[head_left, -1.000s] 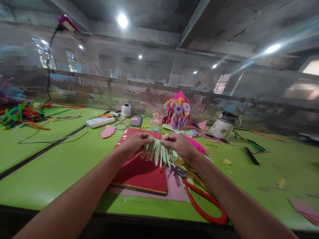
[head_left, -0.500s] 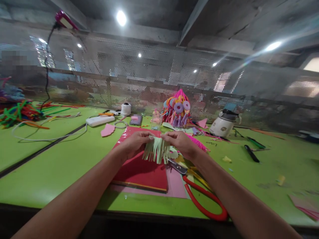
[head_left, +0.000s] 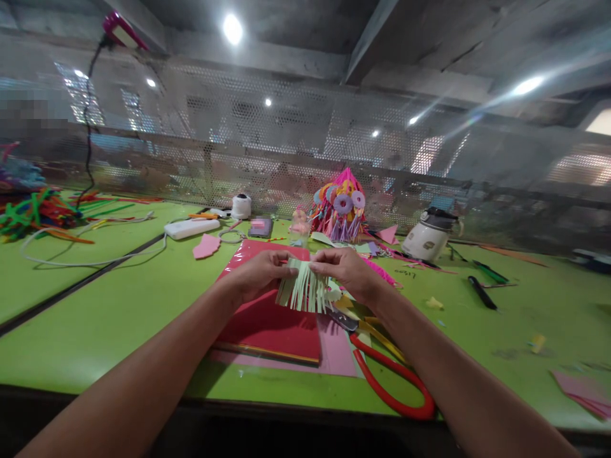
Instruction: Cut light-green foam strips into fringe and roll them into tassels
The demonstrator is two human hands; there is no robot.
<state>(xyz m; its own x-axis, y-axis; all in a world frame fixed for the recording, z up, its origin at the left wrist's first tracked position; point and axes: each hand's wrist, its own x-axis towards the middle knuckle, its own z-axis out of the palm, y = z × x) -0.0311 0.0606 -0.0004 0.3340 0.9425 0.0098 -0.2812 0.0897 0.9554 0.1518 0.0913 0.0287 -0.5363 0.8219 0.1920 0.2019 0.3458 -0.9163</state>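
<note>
A pale green strip of fringed paper [head_left: 305, 287] hangs between my two hands, its cut strands pointing down. My left hand [head_left: 262, 273] pinches the strip's left end between thumb and fingers. At the other end, my right hand [head_left: 346, 270] pinches the top edge. Below them lies a stack of red paper [head_left: 272, 327] in a clear sleeve, over pink paper [head_left: 338, 350]. Scissors with red handles [head_left: 394, 381] lie beside the stack, under my right forearm, their blades partly covered by paper scraps.
A colourful tasselled paper ornament [head_left: 344, 207] stands at the back, with a white jug [head_left: 427, 235] to its right. A black pen-like tool [head_left: 482, 292] lies at right. A white power bank [head_left: 191, 229] with a cable and a pink paper piece [head_left: 207, 246] lie at left.
The fringed paper has shifted slightly right and its strands hang more evenly. My left fingers have changed their hold a little; both hands still pinch it.
</note>
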